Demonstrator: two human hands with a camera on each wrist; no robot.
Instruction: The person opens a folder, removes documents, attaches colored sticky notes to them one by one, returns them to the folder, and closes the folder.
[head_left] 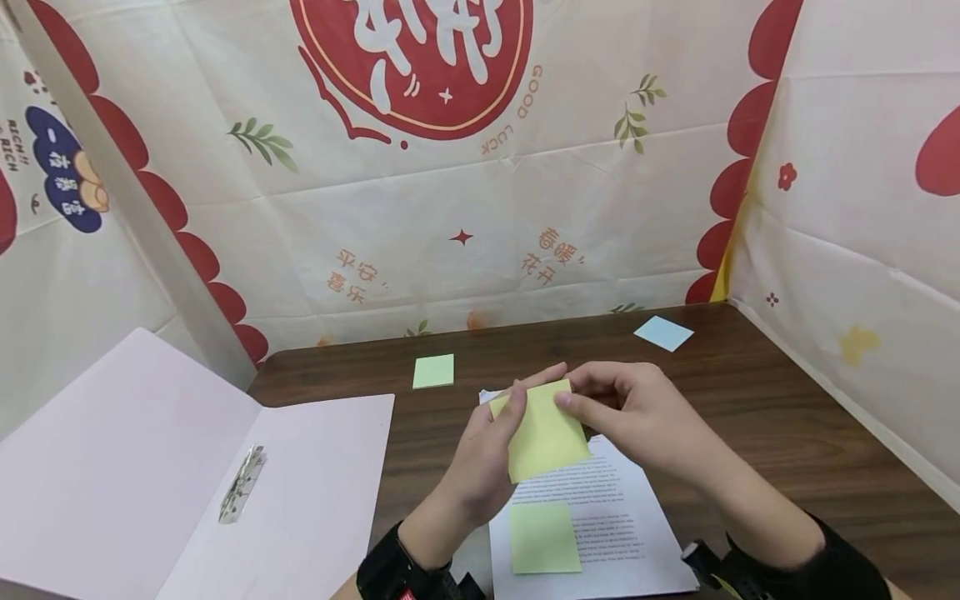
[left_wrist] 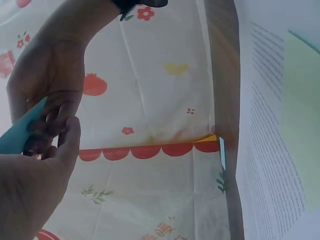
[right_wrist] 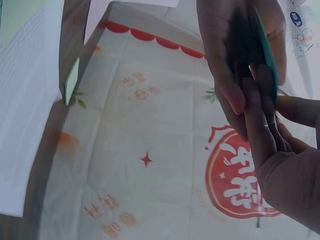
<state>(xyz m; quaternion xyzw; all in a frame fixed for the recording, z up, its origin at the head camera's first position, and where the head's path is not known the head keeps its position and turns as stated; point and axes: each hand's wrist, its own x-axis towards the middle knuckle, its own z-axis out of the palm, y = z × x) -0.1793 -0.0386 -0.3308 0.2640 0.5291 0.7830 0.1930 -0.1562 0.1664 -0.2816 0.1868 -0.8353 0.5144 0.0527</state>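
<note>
Yellow sticky note [head_left: 543, 442] is up in the air, over the top part of the printed sheets [head_left: 626, 508]; one leaf or a small pad, I cannot tell.

Left hand [head_left: 480, 471]: gripping its left side, thumb across the face, fingers behind. Probably the steadying hold, since it leaves the far corner free.

Right hand [head_left: 648, 417]: thumb and fingers pinching that upper right corner. A fingertip pinch seems chosen for fine control of thin paper.

Sheets lie right below my hands, presumably for short reach. A pale green note [head_left: 545, 542] lies flat on them, lower left, covering some print.

White folder [head_left: 322, 483] lies spread to my left, apart from the sheets, so its metal clip [head_left: 243, 483] is exposed and reachable.

Green note [head_left: 433, 372] and blue note [head_left: 664, 333] sit well apart toward the table's [head_left: 765, 417] back, likely out of my way.
</note>
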